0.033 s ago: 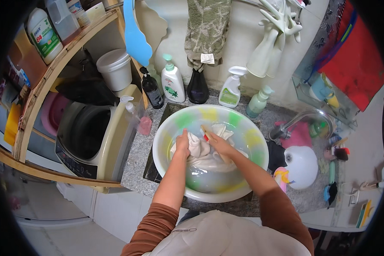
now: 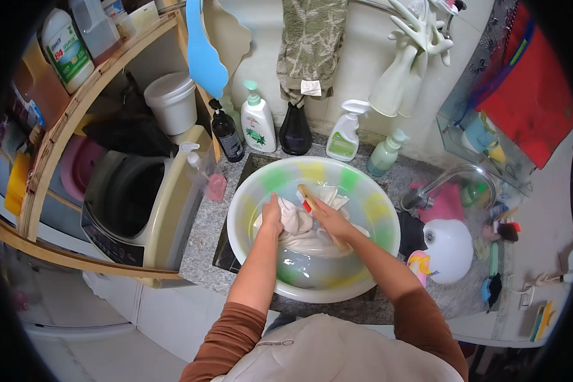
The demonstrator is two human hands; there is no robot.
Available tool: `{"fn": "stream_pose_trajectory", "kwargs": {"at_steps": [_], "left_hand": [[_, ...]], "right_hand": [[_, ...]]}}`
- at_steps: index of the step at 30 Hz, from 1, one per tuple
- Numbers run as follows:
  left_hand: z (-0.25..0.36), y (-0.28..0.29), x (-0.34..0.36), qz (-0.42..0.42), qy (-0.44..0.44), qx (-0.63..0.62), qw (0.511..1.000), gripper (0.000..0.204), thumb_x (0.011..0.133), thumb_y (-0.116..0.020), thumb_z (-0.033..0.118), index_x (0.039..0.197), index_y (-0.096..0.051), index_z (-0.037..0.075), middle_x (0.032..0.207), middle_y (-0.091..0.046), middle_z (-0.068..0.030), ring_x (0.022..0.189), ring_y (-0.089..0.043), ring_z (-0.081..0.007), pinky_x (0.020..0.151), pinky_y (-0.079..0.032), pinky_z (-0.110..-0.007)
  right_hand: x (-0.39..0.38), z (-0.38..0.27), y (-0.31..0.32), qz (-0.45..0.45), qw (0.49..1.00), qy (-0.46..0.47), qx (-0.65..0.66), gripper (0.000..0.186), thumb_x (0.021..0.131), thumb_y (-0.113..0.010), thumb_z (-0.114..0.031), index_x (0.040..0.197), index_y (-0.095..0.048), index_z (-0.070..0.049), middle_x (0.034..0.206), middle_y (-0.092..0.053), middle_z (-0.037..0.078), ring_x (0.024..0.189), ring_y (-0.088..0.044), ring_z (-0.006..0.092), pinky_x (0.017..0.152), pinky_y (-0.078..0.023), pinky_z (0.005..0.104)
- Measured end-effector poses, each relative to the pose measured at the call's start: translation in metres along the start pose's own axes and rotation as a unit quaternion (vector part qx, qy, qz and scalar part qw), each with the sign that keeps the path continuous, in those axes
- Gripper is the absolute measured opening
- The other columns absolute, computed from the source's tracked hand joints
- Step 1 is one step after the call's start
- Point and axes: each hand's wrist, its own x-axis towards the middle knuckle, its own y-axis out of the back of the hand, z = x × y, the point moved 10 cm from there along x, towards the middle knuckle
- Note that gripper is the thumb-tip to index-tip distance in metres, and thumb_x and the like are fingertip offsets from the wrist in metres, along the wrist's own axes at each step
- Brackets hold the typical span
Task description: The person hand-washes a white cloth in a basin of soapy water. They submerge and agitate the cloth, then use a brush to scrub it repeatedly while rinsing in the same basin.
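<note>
A wide white basin (image 2: 236,251) with green and yellow patches holds water and a wet off-white cloth (image 2: 299,244). My left hand (image 2: 272,215) is closed on a bunched fold of this cloth, at the left of the basin's middle. Just to its right, my right hand (image 2: 330,221) grips a wooden scrubbing brush (image 2: 304,191), its handle slanting out below my palm. A bit of red shows by the brush, next to the bunched fold. Whether the bristles touch the cloth is hidden. More cloth lies in the water around and beyond my right hand.
Behind the basin stand a white pump bottle (image 2: 259,127), a spray bottle (image 2: 346,134) and a green pump bottle (image 2: 386,155). A chrome faucet (image 2: 449,177) and a white rounded vessel (image 2: 451,250) are at right. An open top-loading washing machine (image 2: 157,219) stands left. Rubber gloves (image 2: 401,70) hang above.
My right hand and the brush have shifted very slightly, and my right forearm has swung a little. My left hand stays on the cloth.
</note>
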Motion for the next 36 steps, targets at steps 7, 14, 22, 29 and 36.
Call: {"fn": "stream_pose_trajectory", "kwargs": {"at_steps": [7, 14, 22, 29, 36], "left_hand": [[-0.037, -0.054, -0.015, -0.028, 0.069, -0.128, 0.989, 0.05, 0.094, -0.029, 0.045, 0.114, -0.048, 0.003, 0.1, -0.056, -0.0104, 0.084, -0.056, -0.0244, 0.074, -0.048, -0.039], [-0.034, -0.027, -0.003, -0.023, 0.132, -0.136, 0.982, 0.048, 0.094, -0.028, 0.044, 0.116, -0.047, 0.006, 0.1, -0.056, -0.0124, 0.088, -0.056, -0.0239, 0.08, -0.046, -0.042], [-0.028, -0.045, -0.014, -0.071, 0.074, -0.087, 0.991, 0.047, 0.094, -0.028, 0.041, 0.117, -0.047, 0.004, 0.109, -0.056, -0.013, 0.097, -0.057, -0.028, 0.085, -0.044, -0.046], [0.011, -0.054, -0.025, -0.22, 0.013, -0.072, 0.973, 0.038, 0.089, -0.053, 0.028, 0.115, -0.046, 0.0, 0.11, -0.057, -0.0127, 0.094, -0.06, -0.0238, 0.082, -0.05, -0.039], [0.023, -0.002, 0.009, 0.0, -0.191, 0.176, 0.966, 0.038, 0.08, -0.066, 0.015, 0.111, -0.053, -0.002, 0.104, -0.06, -0.0121, 0.086, -0.06, -0.0201, 0.077, -0.047, -0.033]], "right_hand": [[-0.035, -0.053, -0.018, 0.139, 0.951, 0.063, -0.27, 0.052, 0.09, -0.042, -0.03, 0.138, -0.025, -0.021, 0.069, -0.059, 0.021, 0.064, -0.059, 0.0391, 0.059, -0.044, 0.0461], [-0.082, -0.062, -0.033, 0.105, 0.935, 0.125, -0.314, 0.051, 0.09, -0.039, -0.032, 0.138, -0.025, -0.022, 0.075, -0.06, 0.025, 0.068, -0.058, 0.0413, 0.063, -0.045, 0.0479], [0.024, -0.028, 0.009, 0.169, 0.943, 0.052, -0.281, 0.051, 0.09, -0.037, -0.033, 0.138, -0.023, -0.024, 0.081, -0.062, 0.024, 0.072, -0.06, 0.0405, 0.068, -0.045, 0.0485], [0.058, 0.067, 0.006, 0.124, 0.892, 0.018, -0.435, 0.049, 0.09, -0.031, -0.033, 0.137, -0.027, -0.021, 0.086, -0.063, 0.021, 0.077, -0.061, 0.0393, 0.069, -0.047, 0.0452], [0.063, 0.07, 0.002, 0.012, 0.999, 0.042, 0.024, 0.051, 0.088, -0.047, -0.023, 0.134, -0.033, -0.008, 0.111, -0.056, 0.022, 0.101, -0.056, 0.0268, 0.076, -0.045, 0.0349]]}}
